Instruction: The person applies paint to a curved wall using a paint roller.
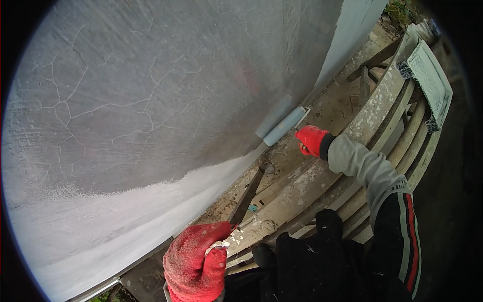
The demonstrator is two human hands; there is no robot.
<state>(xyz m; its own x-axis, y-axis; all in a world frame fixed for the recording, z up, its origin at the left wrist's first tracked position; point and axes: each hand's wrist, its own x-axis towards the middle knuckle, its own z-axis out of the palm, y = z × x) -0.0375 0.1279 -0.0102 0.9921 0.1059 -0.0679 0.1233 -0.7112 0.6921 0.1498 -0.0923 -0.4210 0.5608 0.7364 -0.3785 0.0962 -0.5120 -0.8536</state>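
Note:
My right hand (313, 141), in a red glove, is closed round the handle of a paint roller (284, 127). The roller's pale blue-grey sleeve lies against the lower part of a grey wall (131, 65), where a slightly different-toned strip shows beside it. Near the bottom of the view, my left hand (195, 261), also in a red glove, is wrapped over the end of a paint-spattered slatted bench (302, 194). A whitish spot shows between its fingers; I cannot make out what it is.
A paint tray (431, 83) coated in pale paint rests tilted on the bench's far end. Fine cracks run across the wall's grey area, above a white band (161, 199). A bench leg (249, 194) stands between bench and wall. My dark-clothed legs (312, 256) are against the slats.

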